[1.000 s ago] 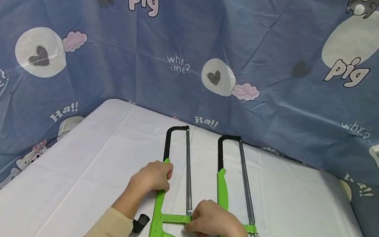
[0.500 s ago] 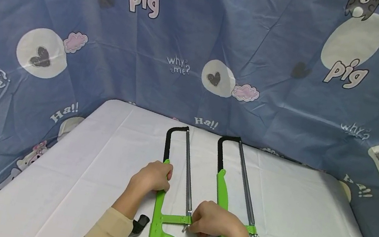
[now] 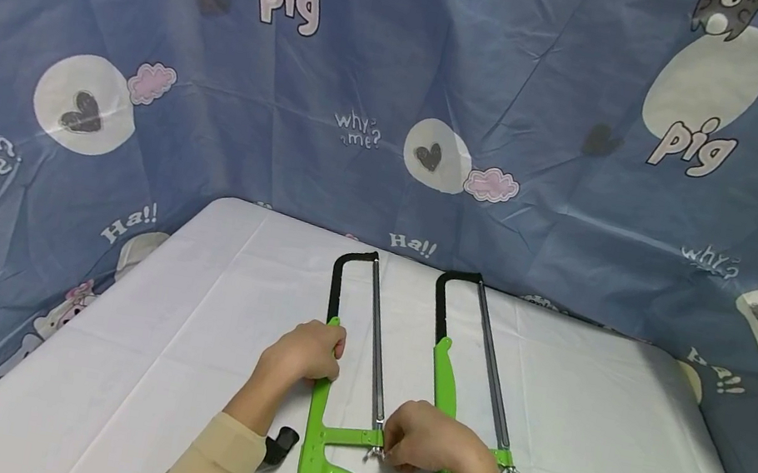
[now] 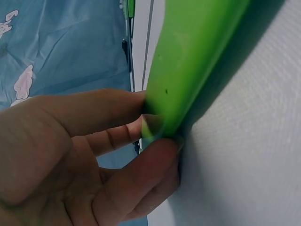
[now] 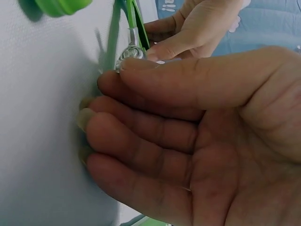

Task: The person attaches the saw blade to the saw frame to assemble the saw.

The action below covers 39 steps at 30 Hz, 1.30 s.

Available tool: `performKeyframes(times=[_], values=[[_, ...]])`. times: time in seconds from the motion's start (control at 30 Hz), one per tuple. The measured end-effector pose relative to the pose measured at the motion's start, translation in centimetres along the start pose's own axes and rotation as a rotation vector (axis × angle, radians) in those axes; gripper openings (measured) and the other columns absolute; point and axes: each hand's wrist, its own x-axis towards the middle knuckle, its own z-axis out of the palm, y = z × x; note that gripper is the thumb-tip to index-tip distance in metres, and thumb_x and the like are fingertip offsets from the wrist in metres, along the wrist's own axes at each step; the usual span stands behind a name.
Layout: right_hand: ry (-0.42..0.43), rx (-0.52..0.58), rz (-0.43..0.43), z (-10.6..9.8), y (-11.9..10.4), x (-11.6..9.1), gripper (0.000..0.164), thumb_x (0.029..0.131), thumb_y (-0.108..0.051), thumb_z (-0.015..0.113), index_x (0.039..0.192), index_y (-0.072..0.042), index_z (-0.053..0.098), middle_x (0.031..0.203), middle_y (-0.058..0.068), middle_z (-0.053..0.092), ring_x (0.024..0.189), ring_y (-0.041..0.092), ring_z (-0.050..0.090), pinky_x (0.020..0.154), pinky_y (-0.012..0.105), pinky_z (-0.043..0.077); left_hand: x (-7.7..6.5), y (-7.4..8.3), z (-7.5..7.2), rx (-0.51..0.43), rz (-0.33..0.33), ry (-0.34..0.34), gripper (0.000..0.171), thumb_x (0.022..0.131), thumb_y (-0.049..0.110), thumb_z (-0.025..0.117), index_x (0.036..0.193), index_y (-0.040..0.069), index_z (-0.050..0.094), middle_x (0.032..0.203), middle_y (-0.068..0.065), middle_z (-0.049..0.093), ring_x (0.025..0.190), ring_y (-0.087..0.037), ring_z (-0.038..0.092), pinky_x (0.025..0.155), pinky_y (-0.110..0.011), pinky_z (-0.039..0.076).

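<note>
Our right hand [image 3: 430, 438] has drawn its thumb [image 5: 162, 80] slightly rightward, baring the wing nut [image 3: 374, 453]. On the white bench [image 3: 240, 292] lies a green saw [image 3: 319, 405] at lower centre, a second saw [image 3: 446, 384] right of it. Our left hand [image 3: 307, 351] grips the first; we cannot tell whether our right pinches the nut.

The left hand [image 4: 89, 157] pinches a smooth green bar [image 4: 188, 56] between thumb and fingers. White cloth [image 4: 249, 141] lies just beside the grip; printed blue fabric [image 4: 70, 52] hangs beyond it.
</note>
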Motion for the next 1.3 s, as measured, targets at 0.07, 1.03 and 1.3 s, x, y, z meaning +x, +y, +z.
performKeyframes(times=[0.07, 1.03, 1.3], values=[[0.006, -0.011, 0.001, 0.08, 0.03, 0.05, 0.014, 0.076, 0.003, 0.069, 0.065, -0.005, 0.068, 0.057, 0.000, 0.061, 0.051, 0.011, 0.051, 0.048, 0.024, 0.038, 0.03, 0.00, 0.00, 0.000, 0.001, -0.002, 0.017, 0.075, -0.002, 0.069, 0.079, 0.010, 0.058, 0.073, -0.006, 0.057, 0.052, -0.017, 0.051, 0.046, -0.025, 0.040], [0.074, -0.073, 0.058, 0.80, -0.57, 0.40, 0.041, 0.076, -0.030, 0.082, 0.051, -0.006, 0.062, 0.042, -0.003, 0.050, 0.040, 0.009, 0.040, 0.043, 0.024, 0.031, -0.01, 0.10, 0.04, -0.002, -0.013, -0.002, 0.017, 0.075, -0.001, 0.069, 0.079, 0.011, 0.058, 0.073, -0.006, 0.058, 0.052, -0.017, 0.052, 0.046, -0.026, 0.041], [0.062, -0.093, 0.069, 0.77, -0.59, 0.40, 0.038, 0.077, -0.029, 0.078, 0.050, -0.011, 0.059, 0.043, -0.005, 0.050, 0.041, 0.008, 0.040, 0.044, 0.024, 0.031, -0.14, 0.11, 0.05, 0.005, -0.012, 0.006, 0.017, 0.075, 0.000, 0.070, 0.079, 0.011, 0.057, 0.074, -0.006, 0.058, 0.053, -0.017, 0.052, 0.046, -0.025, 0.041]])
